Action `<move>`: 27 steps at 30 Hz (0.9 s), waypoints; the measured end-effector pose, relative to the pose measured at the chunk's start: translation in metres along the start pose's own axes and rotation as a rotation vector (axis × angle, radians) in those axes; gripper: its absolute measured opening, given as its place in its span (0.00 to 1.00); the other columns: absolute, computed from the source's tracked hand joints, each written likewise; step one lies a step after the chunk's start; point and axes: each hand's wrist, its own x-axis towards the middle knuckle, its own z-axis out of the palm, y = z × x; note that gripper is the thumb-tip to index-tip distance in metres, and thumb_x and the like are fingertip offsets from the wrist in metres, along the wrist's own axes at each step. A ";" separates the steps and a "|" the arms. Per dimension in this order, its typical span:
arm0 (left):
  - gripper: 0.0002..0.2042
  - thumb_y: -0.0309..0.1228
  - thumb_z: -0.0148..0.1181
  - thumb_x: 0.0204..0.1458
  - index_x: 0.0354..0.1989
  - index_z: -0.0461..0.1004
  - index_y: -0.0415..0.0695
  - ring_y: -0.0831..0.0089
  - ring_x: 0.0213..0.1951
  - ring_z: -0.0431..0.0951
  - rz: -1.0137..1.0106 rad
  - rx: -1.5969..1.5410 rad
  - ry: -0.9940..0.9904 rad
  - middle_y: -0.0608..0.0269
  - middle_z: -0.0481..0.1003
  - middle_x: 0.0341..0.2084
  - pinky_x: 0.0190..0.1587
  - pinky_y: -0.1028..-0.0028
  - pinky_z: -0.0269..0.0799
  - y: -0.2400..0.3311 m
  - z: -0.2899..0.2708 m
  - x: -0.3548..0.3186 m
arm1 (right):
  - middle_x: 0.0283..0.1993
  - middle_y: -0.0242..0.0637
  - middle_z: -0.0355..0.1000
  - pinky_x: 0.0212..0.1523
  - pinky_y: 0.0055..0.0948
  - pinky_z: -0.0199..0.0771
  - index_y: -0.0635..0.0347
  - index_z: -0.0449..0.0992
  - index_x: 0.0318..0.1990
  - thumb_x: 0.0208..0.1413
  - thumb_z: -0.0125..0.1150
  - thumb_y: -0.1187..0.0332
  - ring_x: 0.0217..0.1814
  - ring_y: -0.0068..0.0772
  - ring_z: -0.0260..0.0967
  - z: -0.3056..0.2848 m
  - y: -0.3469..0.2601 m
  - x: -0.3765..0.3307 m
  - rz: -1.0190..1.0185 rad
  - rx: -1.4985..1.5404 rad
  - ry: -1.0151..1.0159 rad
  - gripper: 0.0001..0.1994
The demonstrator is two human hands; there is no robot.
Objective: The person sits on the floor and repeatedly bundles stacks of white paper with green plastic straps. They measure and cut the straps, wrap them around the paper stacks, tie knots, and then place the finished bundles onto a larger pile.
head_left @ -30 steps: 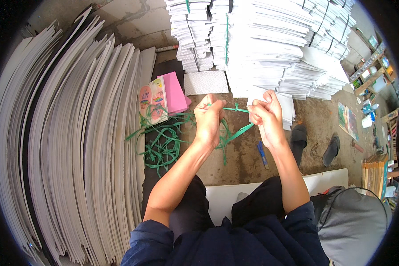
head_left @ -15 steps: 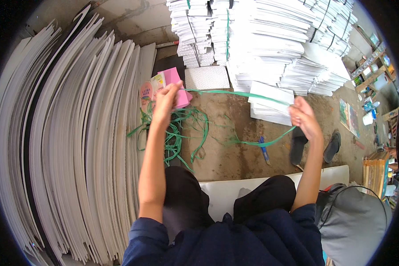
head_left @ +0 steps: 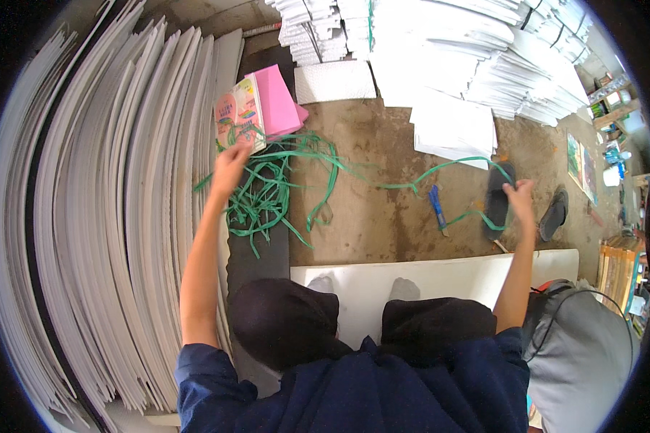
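A strip of green plastic twine [head_left: 451, 163] runs loosely across the floor toward my right hand [head_left: 521, 202]. Pinched in that hand's fingers, the twine drops in a loop past a dark slipper [head_left: 495, 206]. At the left, my left hand [head_left: 232, 164] is closed on green twine beside the tangled heap [head_left: 263, 195]; strands there overlap, so which one it grips is hard to make out. Just beyond the left hand lie a flattened printed carton [head_left: 235, 112] and pink sheets [head_left: 273, 97]. Between my hands a blue cutter knife [head_left: 437, 206] rests on the floor.
Tall upright white sheets [head_left: 123, 216] line my left side. Stacked white sheets [head_left: 440, 50] rise at the back, with a smaller pile [head_left: 451, 130] in front. A white board [head_left: 440, 278] lies under my feet. A grey bag [head_left: 585, 353] and a second slipper [head_left: 554, 215] are at right.
My hands have moved farther apart and lower, the left toward the twine heap, the right outward. The twine, stretched fairly straight between them before, now sags toward the floor.
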 end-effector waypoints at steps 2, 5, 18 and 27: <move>0.16 0.40 0.51 0.51 0.31 0.72 0.36 0.80 0.23 0.60 0.035 0.046 -0.290 0.67 0.63 0.17 0.28 0.77 0.60 0.015 0.046 0.000 | 0.44 0.50 0.63 0.46 0.38 0.61 0.66 0.61 0.41 0.41 0.62 0.64 0.46 0.49 0.61 0.035 -0.034 -0.028 -0.258 -0.235 0.073 0.22; 0.16 0.41 0.51 0.51 0.29 0.72 0.38 0.76 0.22 0.63 0.133 -0.035 -0.428 0.59 0.68 0.17 0.27 0.74 0.62 0.038 0.128 -0.022 | 0.53 0.46 0.55 0.58 0.35 0.50 0.63 0.55 0.52 0.44 0.61 0.55 0.59 0.40 0.52 0.090 -0.110 -0.076 -0.528 0.331 -0.327 0.32; 0.16 0.38 0.54 0.50 0.21 0.65 0.36 0.80 0.20 0.55 0.082 0.120 -0.435 0.64 0.56 0.13 0.22 0.76 0.55 -0.015 0.041 -0.026 | 0.21 0.22 0.55 0.21 0.15 0.49 0.54 0.61 0.47 0.52 0.53 0.62 0.21 0.13 0.50 0.004 -0.044 -0.059 -0.059 0.709 -0.339 0.16; 0.15 0.38 0.54 0.51 0.26 0.70 0.36 0.83 0.22 0.56 0.317 0.275 0.153 0.72 0.60 0.15 0.22 0.79 0.54 0.046 -0.097 -0.003 | 0.17 0.19 0.54 0.18 0.14 0.47 0.54 0.63 0.40 0.50 0.58 0.63 0.17 0.12 0.48 -0.123 -0.014 0.002 -0.291 0.440 0.249 0.13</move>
